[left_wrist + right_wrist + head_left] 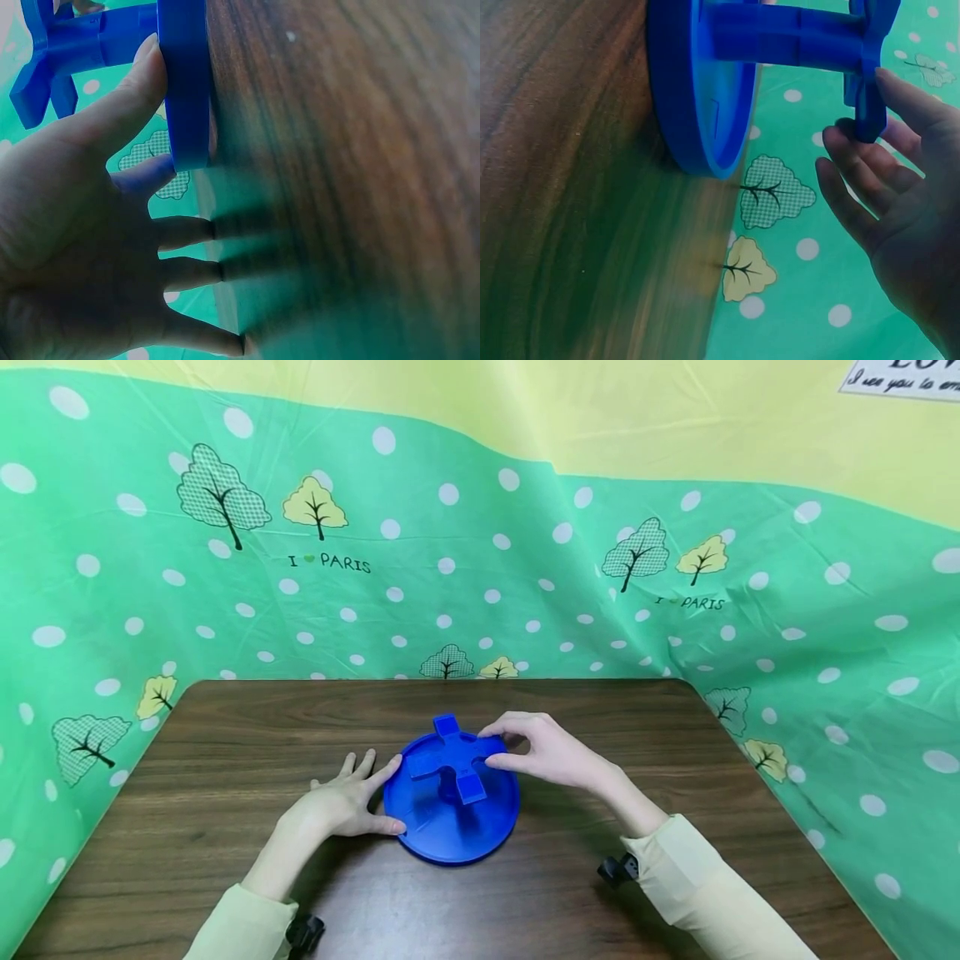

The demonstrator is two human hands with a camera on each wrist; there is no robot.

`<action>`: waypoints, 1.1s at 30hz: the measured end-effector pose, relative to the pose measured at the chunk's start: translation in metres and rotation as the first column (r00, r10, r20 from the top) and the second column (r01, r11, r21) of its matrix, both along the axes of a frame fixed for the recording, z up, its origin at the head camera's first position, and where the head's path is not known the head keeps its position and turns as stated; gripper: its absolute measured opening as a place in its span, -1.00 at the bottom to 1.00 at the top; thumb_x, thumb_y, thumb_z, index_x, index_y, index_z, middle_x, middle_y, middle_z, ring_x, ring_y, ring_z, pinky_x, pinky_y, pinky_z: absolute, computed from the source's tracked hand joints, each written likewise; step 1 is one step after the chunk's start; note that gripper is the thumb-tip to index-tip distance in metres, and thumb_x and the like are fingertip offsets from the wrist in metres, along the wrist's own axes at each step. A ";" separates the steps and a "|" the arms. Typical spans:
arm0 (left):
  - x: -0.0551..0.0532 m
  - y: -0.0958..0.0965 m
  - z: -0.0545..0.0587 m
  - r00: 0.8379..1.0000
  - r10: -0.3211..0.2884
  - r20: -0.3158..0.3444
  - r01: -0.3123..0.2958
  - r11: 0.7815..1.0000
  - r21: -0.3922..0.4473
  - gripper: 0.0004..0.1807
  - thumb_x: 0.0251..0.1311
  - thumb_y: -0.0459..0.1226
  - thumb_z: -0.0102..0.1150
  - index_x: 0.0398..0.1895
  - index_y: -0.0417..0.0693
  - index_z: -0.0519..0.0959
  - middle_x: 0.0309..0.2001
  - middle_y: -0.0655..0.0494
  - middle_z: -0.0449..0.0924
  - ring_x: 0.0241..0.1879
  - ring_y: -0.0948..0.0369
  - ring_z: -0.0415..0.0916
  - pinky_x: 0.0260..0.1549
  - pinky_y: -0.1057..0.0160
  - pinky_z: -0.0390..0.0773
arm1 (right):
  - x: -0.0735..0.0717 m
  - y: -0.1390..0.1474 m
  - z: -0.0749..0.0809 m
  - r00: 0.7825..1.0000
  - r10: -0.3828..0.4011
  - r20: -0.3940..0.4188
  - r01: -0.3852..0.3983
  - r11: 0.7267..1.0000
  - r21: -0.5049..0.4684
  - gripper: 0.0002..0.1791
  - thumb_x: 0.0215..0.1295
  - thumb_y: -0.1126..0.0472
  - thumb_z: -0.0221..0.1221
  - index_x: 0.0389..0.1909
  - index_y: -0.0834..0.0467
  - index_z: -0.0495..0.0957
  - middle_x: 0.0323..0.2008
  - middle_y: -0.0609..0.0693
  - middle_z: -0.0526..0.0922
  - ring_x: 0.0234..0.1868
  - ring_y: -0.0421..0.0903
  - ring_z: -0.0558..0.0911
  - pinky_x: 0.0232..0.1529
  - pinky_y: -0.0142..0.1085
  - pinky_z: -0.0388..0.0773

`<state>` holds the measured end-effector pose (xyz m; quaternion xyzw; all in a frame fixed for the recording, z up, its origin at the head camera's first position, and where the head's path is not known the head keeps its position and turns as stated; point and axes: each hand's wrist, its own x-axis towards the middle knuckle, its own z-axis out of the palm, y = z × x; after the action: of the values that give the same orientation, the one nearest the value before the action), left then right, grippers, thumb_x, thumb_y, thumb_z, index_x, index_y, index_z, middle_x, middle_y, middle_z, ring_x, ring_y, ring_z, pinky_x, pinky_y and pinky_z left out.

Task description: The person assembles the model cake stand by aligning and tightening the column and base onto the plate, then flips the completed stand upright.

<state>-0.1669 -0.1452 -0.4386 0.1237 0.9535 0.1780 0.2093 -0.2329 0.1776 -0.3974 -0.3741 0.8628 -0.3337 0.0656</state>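
Observation:
A blue round base [457, 843] with a raised lip lies flat on the table. From its middle a post [787, 37] rises to a blue cross-shaped top [459, 756] with flat arms. My left hand [341, 802] touches the left rim of the base with thumb and index finger. Its other fingers are spread straight, their tips down on the tabletop in the left wrist view. My right hand [555, 752] pinches the right arm of the cross between thumb and fingers, above the base. That arm's end is partly hidden by the fingers.
The dark wood-grain table [262, 718] ends at a back edge. Behind and at both sides hangs a green and yellow cloth [465, 568] with white dots and printed trees. A black wrist camera [618, 868] is on the right cuff, another black camera [305, 933] on the left.

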 end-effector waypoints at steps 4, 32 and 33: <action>0.000 0.000 0.000 1.000 0.001 -0.001 -0.001 1.000 0.003 0.15 0.12 0.32 0.33 0.67 0.16 0.02 0.65 -0.35 -0.13 0.60 -0.43 -0.22 0.19 -0.77 -0.01 | 0.003 0.000 0.000 1.000 -0.003 -0.017 0.003 1.000 -0.001 -0.63 0.33 0.05 0.38 0.12 0.00 0.69 0.01 -0.12 0.75 -0.06 -0.16 0.65 -0.14 -0.30 0.74; 0.003 0.001 0.002 1.000 -0.008 -0.026 0.008 1.000 -0.002 0.14 0.14 0.33 0.30 0.68 0.14 0.01 0.64 -0.37 -0.11 0.60 -0.44 -0.20 0.17 -0.77 0.00 | 0.005 0.009 -0.007 0.996 -0.080 -0.035 0.079 0.996 -0.030 -0.54 0.50 -0.02 0.20 0.33 0.03 0.56 0.22 0.01 0.69 0.10 -0.13 0.70 0.11 -0.06 0.68; 0.004 0.001 0.002 1.000 -0.010 -0.028 0.010 1.000 0.001 0.14 0.14 0.33 0.30 0.67 0.13 0.02 0.64 -0.37 -0.11 0.60 -0.44 -0.20 0.17 -0.77 0.00 | 0.004 0.011 -0.008 0.995 -0.093 -0.031 0.092 0.995 -0.027 -0.54 0.53 -0.03 0.16 0.35 0.03 0.54 0.24 -0.01 0.68 0.16 -0.11 0.69 0.17 -0.04 0.66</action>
<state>-0.1633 -0.1442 -0.4370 0.1309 0.9557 0.1757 0.1966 -0.2285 0.1890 -0.4056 -0.3398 0.8759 -0.3411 0.0313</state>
